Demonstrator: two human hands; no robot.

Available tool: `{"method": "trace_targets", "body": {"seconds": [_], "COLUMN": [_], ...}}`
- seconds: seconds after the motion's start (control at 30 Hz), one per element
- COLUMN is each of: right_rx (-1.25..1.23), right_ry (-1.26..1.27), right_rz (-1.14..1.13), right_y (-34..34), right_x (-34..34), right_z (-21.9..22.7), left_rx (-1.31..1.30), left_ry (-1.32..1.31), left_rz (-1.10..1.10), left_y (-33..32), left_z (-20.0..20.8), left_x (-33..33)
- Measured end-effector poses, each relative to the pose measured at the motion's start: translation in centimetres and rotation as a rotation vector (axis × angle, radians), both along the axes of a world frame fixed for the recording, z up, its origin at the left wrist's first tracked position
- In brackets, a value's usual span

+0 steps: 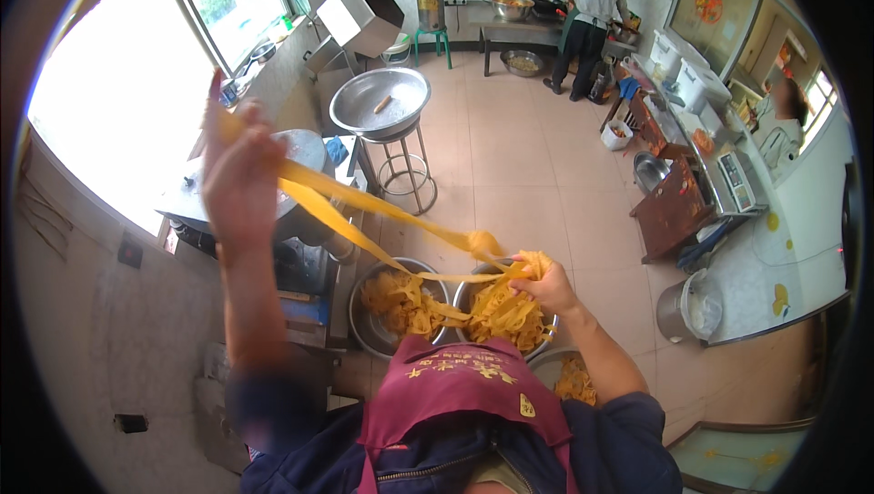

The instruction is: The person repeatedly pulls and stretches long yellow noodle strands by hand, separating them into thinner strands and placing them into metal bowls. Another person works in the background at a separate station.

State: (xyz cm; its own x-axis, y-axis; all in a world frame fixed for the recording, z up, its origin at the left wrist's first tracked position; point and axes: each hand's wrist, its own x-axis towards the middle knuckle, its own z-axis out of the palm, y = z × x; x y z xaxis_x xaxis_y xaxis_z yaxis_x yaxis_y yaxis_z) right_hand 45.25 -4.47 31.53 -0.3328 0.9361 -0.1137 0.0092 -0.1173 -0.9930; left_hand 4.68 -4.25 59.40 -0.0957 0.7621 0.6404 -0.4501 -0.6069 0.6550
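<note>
My left hand [238, 180] is raised at the left, somewhat blurred, closed on the ends of long, flat yellow noodles [391, 209]. These stretch down to the right toward my right hand [546, 286], which grips a bunched knot of the same noodles. Below my right hand stands a metal basin [553, 328] with a tangled heap of noodles [505, 316]. A second metal basin [357, 319] on its left holds another heap [401, 303], and a few strands bridge the two. My maroon apron [473, 385] partly hides the near rims.
A third basin [539, 366] with noodles sits at the lower right. Ahead, a wide metal bowl [350, 112] with a small wooden stick rests on a tall stand. A metal-topped table [300, 143] is at my left. Another person [592, 25] stands at the far counter.
</note>
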Motion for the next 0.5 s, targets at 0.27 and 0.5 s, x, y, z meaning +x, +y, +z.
{"method": "trace_targets", "body": {"seconds": [0.27, 0.5], "right_rx": [-0.170, -0.121], "right_ry": [-0.028, 0.153], "right_rz": [0.007, 0.100], "right_y": [-0.3, 2.3], "right_x": [9.8, 11.4], "right_z": [-4.2, 4.1], "left_rx": [0.017, -0.081], "left_ry": [0.822, 0.282], "left_rz": [1.347, 0.512], "left_y": [-0.2, -1.9], "left_z": [2.2, 1.0], "left_x": [-13.9, -9.8]}}
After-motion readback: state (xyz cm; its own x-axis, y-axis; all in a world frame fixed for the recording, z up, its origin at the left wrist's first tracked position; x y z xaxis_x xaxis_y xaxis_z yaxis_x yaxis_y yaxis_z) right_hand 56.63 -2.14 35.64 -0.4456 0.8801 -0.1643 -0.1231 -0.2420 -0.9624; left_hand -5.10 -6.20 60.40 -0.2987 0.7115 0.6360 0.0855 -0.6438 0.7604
